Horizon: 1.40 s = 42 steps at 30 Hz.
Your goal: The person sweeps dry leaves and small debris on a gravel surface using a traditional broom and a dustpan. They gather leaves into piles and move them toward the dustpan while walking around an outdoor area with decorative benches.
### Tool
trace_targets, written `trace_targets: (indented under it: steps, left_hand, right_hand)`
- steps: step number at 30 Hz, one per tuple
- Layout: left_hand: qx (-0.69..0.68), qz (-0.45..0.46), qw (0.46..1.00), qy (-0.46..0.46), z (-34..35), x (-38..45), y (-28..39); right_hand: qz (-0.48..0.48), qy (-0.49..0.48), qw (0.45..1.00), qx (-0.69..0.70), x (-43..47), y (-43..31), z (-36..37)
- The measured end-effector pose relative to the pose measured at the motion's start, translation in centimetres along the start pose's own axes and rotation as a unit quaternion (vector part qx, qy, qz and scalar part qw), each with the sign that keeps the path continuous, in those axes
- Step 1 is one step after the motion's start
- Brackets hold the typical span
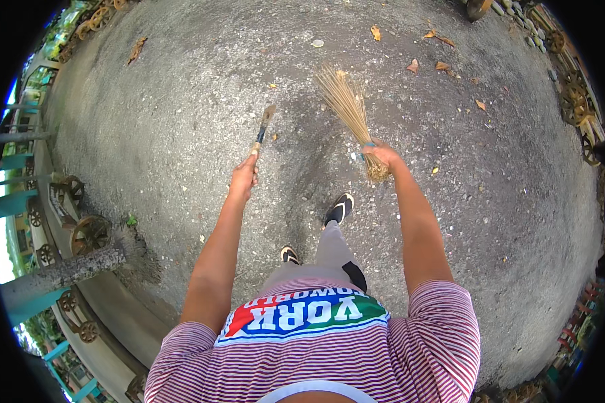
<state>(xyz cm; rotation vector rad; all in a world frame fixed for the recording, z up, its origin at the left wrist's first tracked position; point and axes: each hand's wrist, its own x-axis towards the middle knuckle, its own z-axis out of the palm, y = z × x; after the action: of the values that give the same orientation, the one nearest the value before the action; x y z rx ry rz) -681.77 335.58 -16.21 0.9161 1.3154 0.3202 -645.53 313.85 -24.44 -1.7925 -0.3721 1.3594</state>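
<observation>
My left hand (244, 175) grips the pale handle of a small bladed hand tool (265, 123). Its neck is dark and its narrow blade looks rusty, pointing away from me above the ground; the exact kind of tool is unclear. In my right hand (381, 152) is a stick broom (347, 103) of thin straw-coloured ribs, held near its bound butt end. A blue-green band wraps the bundle beside my fingers. The broom's bristles fan out forward and a little to the left. Below both hands lies gritty, gravelly ground (302, 151).
Dry leaves (441, 66) lie scattered ahead on the right, and a brown curled leaf (137, 49) ahead on the left. A tree trunk (70, 267) and decorative wooden wheels (89, 236) line the left side. More wheels (573, 98) and rounded stones (532, 30) edge the far right.
</observation>
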Motion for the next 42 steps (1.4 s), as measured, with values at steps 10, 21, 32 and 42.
trace_targets:
  steps: [10,21,32,42]
  left_hand:
    - [0.005,0.013,0.997,-0.07,14.9,5.6,6.5]
    - [0.108,-0.001,0.987,-0.116,25.1,10.7,10.4]
    - [0.139,0.013,0.977,-0.164,29.6,21.5,22.1]
    - [0.113,0.032,0.985,-0.131,28.0,33.7,34.8]
  right_hand:
    - [0.108,0.265,0.919,0.272,-17.3,14.4,-14.6]
    - [0.216,0.105,0.859,0.451,3.1,6.8,-12.2]
    - [0.062,0.204,0.851,0.481,8.7,-8.3,-3.0]
    - [0.163,-0.044,0.857,0.487,29.4,-22.7,4.2]
